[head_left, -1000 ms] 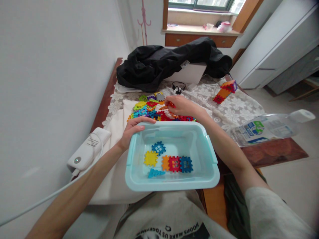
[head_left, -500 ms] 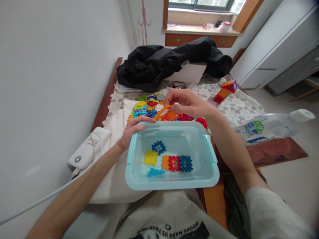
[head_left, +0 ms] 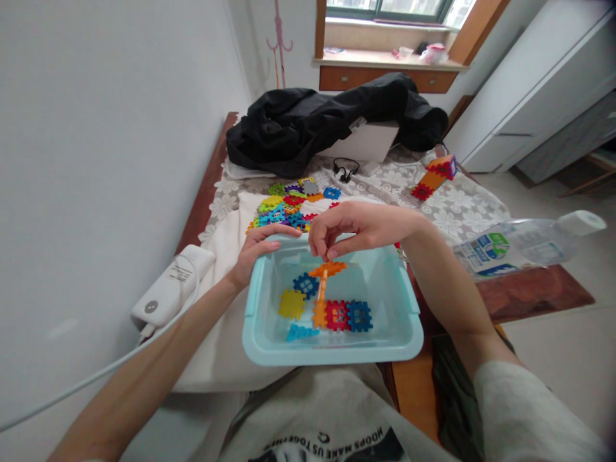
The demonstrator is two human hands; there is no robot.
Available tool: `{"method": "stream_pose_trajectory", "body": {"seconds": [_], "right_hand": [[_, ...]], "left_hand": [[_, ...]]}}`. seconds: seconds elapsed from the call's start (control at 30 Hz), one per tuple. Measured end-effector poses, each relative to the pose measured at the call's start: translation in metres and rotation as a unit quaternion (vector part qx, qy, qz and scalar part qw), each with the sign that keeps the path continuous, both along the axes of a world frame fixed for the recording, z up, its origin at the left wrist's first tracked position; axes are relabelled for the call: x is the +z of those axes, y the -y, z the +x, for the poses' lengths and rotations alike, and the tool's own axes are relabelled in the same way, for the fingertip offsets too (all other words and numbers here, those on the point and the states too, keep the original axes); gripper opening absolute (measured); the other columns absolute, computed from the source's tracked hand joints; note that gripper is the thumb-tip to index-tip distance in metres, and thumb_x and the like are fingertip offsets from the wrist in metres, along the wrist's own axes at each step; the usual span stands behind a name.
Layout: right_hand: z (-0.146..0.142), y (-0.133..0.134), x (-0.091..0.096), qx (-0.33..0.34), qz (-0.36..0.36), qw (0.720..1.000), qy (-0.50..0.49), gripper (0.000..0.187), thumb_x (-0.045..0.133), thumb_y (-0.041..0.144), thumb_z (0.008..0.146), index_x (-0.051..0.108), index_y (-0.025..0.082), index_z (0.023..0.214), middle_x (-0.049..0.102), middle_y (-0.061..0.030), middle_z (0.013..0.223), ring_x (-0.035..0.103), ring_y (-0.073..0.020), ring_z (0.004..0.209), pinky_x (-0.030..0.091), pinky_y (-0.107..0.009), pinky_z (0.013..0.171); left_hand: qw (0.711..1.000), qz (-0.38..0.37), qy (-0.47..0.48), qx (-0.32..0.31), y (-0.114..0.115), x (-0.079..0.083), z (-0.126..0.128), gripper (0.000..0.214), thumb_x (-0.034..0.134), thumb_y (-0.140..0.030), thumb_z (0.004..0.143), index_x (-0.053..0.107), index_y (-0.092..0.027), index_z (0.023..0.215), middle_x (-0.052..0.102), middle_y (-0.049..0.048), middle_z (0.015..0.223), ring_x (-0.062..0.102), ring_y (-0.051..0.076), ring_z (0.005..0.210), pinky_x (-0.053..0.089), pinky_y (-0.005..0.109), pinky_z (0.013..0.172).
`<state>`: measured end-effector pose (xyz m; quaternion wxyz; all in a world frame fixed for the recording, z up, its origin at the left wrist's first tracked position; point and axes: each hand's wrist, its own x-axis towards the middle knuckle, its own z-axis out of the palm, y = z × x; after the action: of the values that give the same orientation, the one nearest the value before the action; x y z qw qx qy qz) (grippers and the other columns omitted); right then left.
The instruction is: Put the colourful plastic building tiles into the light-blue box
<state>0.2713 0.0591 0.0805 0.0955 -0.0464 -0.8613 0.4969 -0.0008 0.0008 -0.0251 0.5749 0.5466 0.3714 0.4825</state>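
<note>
A light blue plastic bin [head_left: 332, 355] sits in front of me, tilted toward me. My left hand [head_left: 260, 251] grips its back left rim, thumb inside and fingers along the edge. Over the bin, my right hand [head_left: 346, 230] is pinched at the top of joined orange building tiles [head_left: 328, 269], which hang down inside; the exact contact is hard to see. On the bin floor lie a dark blue window tile [head_left: 306, 284], a yellow tile [head_left: 291, 305], a light blue triangular piece [head_left: 301, 332], and a joined strip of orange, red [head_left: 337, 315] and blue [head_left: 360, 316] tiles.
Behind the bin is a pile of colourful tiles [head_left: 279, 212]. A built tile shape [head_left: 433, 178] stands at right, near a clear bottle [head_left: 524, 244]. A black garment [head_left: 308, 125] lies at the back. At left is a white power strip [head_left: 171, 292] with a cable.
My right hand has come from the pile down and toward me, bringing the orange tiles into the bin. My left hand stays on the rim.
</note>
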Motion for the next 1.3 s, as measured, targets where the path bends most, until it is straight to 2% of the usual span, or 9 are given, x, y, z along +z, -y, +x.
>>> {"method": "stream_pose_trajectory", "body": {"seconds": [0.1,0.2,0.33,0.43,0.53,0.73,0.97,1.17,1.3], "right_hand": [[0.001,-0.006,-0.003,-0.036,0.021,0.999,-0.004,0.019,0.068,0.036,0.103,0.071,0.017,0.103,0.075,-0.0050,0.102,0.068,-0.0160,0.093,0.055,-0.028,0.085],[0.000,-0.018,-0.012,-0.140,0.102,0.985,-0.010,0.020,0.064,0.036,0.104,0.072,0.018,0.106,0.076,-0.0063,0.105,0.069,-0.0195,0.096,0.055,-0.033,0.091],[-0.002,-0.043,-0.046,-0.261,0.230,0.937,0.042,0.034,0.064,0.037,0.102,0.069,0.021,0.132,0.070,-0.0122,0.137,0.064,-0.0285,0.129,0.048,-0.044,0.114],[-0.002,-0.059,-0.076,-0.267,0.248,0.919,0.151,0.061,0.078,0.038,0.092,0.061,0.027,0.149,0.057,-0.0114,0.160,0.053,-0.0315,0.147,0.045,-0.046,0.121],[-0.004,-0.067,-0.091,-0.239,0.243,0.914,0.219,0.050,0.077,0.032,0.091,0.069,0.028,0.140,0.068,-0.0106,0.149,0.064,-0.0300,0.134,0.051,-0.042,0.112],[-0.008,-0.065,-0.082,-0.188,0.237,0.935,0.185,0.018,0.070,0.022,0.095,0.079,0.022,0.110,0.078,-0.0099,0.122,0.072,-0.0252,0.111,0.055,-0.036,0.098],[-0.010,-0.053,-0.082,-0.203,0.186,0.942,0.194,0.019,0.072,0.028,0.093,0.077,0.029,0.112,0.080,-0.0018,0.113,0.073,-0.0213,0.097,0.053,-0.030,0.083],[-0.006,-0.059,-0.075,-0.199,0.157,0.952,0.170,0.010,0.070,0.021,0.092,0.074,0.022,0.102,0.080,-0.0045,0.101,0.070,-0.0202,0.088,0.051,-0.030,0.078],[0.005,-0.067,-0.065,-0.220,0.143,0.960,0.096,0.015,0.073,0.027,0.094,0.070,0.019,0.105,0.075,-0.0036,0.092,0.065,-0.0183,0.080,0.048,-0.029,0.073]], "left_hand": [[1.000,0.001,-0.003,0.002,0.001,0.002,0.001,0.034,0.073,-0.030,0.074,0.089,-0.017,0.101,0.085,0.0076,0.096,0.073,0.024,0.081,0.057,0.031,0.076],[1.000,-0.007,0.002,-0.002,0.002,0.003,0.002,0.034,0.073,-0.030,0.075,0.089,-0.017,0.102,0.085,0.0075,0.099,0.074,0.024,0.085,0.057,0.031,0.078],[1.000,-0.007,0.007,-0.001,0.002,0.002,0.002,0.033,0.073,-0.031,0.075,0.089,-0.017,0.101,0.085,0.0083,0.100,0.074,0.025,0.087,0.057,0.031,0.076],[1.000,-0.003,0.006,0.002,0.001,0.001,0.001,0.034,0.073,-0.031,0.075,0.089,-0.016,0.101,0.085,0.0091,0.100,0.074,0.026,0.089,0.057,0.031,0.078],[1.000,0.000,0.007,0.002,0.001,0.000,0.000,0.034,0.072,-0.030,0.076,0.089,-0.017,0.102,0.085,0.0088,0.100,0.074,0.026,0.088,0.057,0.032,0.079],[1.000,0.000,0.012,0.002,0.003,0.002,0.002,0.034,0.072,-0.029,0.075,0.089,-0.018,0.102,0.085,0.0076,0.101,0.073,0.024,0.090,0.056,0.029,0.078],[1.000,0.001,0.016,-0.005,0.002,0.004,0.003,0.033,0.073,-0.029,0.075,0.089,-0.018,0.101,0.084,0.0074,0.100,0.072,0.024,0.088,0.055,0.029,0.076],[1.000,-0.003,0.011,0.002,0.002,0.002,0.002,0.034,0.072,-0.030,0.075,0.089,-0.017,0.102,0.084,0.0078,0.099,0.071,0.024,0.088,0.055,0.029,0.076],[1.000,0.002,-0.001,0.006,0.002,0.004,0.002,0.034,0.072,-0.030,0.074,0.089,-0.017,0.100,0.084,0.0082,0.101,0.071,0.025,0.091,0.055,0.029,0.078]]}}
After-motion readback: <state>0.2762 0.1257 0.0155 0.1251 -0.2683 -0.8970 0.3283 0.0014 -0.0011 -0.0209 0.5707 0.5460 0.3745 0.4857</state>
